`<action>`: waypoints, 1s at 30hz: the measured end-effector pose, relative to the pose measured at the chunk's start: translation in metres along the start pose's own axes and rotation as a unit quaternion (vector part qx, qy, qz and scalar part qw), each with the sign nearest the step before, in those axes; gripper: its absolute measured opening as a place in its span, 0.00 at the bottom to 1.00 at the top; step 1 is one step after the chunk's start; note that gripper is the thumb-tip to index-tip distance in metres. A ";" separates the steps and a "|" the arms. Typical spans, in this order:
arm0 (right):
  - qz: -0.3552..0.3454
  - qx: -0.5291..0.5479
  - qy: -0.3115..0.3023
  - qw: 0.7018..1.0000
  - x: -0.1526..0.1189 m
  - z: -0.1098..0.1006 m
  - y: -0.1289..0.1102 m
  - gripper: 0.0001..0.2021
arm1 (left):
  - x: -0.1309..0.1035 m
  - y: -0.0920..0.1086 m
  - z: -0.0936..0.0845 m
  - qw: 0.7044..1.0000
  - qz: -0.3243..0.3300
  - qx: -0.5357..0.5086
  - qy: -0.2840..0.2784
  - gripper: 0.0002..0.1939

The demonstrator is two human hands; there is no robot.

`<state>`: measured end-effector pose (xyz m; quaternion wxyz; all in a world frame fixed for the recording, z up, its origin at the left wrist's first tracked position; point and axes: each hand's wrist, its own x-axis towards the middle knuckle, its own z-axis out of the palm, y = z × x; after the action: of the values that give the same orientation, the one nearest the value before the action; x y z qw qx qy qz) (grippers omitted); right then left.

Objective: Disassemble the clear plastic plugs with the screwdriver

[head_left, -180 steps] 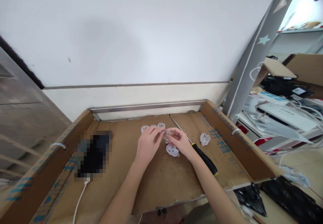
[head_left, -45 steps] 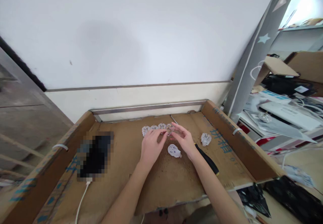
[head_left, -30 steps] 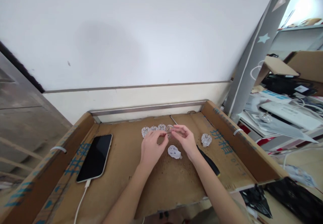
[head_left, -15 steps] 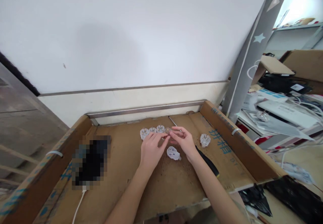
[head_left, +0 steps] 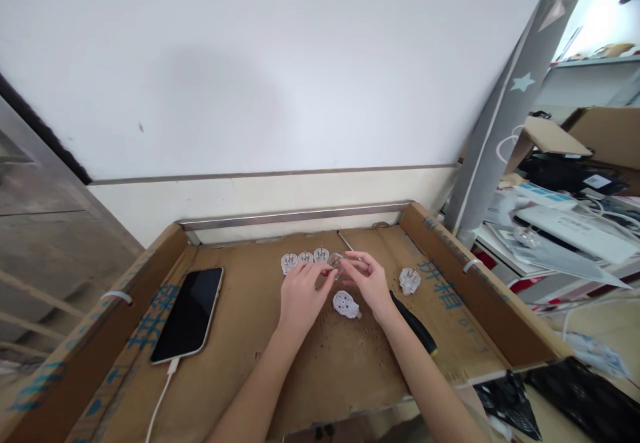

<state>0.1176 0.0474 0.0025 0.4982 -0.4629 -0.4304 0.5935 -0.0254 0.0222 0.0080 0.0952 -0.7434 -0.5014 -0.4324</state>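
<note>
A clear plastic plug part (head_left: 336, 260) is held between the fingertips of both hands. My left hand (head_left: 304, 294) pinches it from the left, and my right hand (head_left: 369, 288) grips it from the right; the fingers hide much of it. Just beyond my left fingers, white three-pin plug parts stand in a row, pins up, including a left one (head_left: 289, 262) and a right one (head_left: 321, 255). Below the hands lies a white plug body (head_left: 347, 304) with its inside facing up. Another pinned plug part (head_left: 409, 280) rests to the right. A screwdriver with a black handle (head_left: 414, 326) passes under my right hand.
A phone (head_left: 189, 313) with a white cable (head_left: 160, 403) lies on the left of the cardboard-lined work surface (head_left: 240, 336). Raised cardboard sides (head_left: 460, 290) edge it left and right. Behind is a white wall (head_left: 280, 83); a cluttered table stands at right.
The view has shifted slightly, so everything sits a little further right. My fingers have moved only slightly around the clear plug part, which both hands still hold.
</note>
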 end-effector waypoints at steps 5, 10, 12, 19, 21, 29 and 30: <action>-0.018 -0.019 -0.009 1.000 0.001 0.000 0.004 0.16 | 0.000 -0.001 0.000 1.000 -0.009 0.016 -0.006 0.05; -0.047 -0.043 -0.014 0.998 0.001 0.000 0.010 0.15 | -0.002 0.000 0.001 1.000 -0.017 0.026 -0.002 0.06; -0.049 -0.050 -0.016 0.997 0.001 0.000 0.010 0.15 | -0.002 0.000 0.001 0.999 -0.023 0.026 -0.005 0.06; -0.003 -0.034 -0.034 0.999 0.001 0.001 0.003 0.16 | -0.001 0.002 0.001 0.999 -0.040 -0.001 0.007 0.05; 0.009 -0.023 -0.041 0.999 0.001 0.001 0.001 0.16 | 0.000 0.002 0.001 0.999 -0.050 -0.017 0.014 0.04; 0.041 0.014 -0.055 0.998 -0.003 0.001 -0.003 0.16 | 0.001 0.002 0.001 0.998 -0.040 -0.046 0.001 0.05; 0.042 0.014 -0.052 0.998 -0.003 0.001 -0.003 0.16 | 0.001 0.002 0.001 0.999 -0.035 -0.038 0.003 0.06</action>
<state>0.1176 0.0452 0.0063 0.4560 -0.4418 -0.4280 0.6432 -0.0230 0.0224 0.0082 0.0532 -0.7274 -0.5097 -0.4564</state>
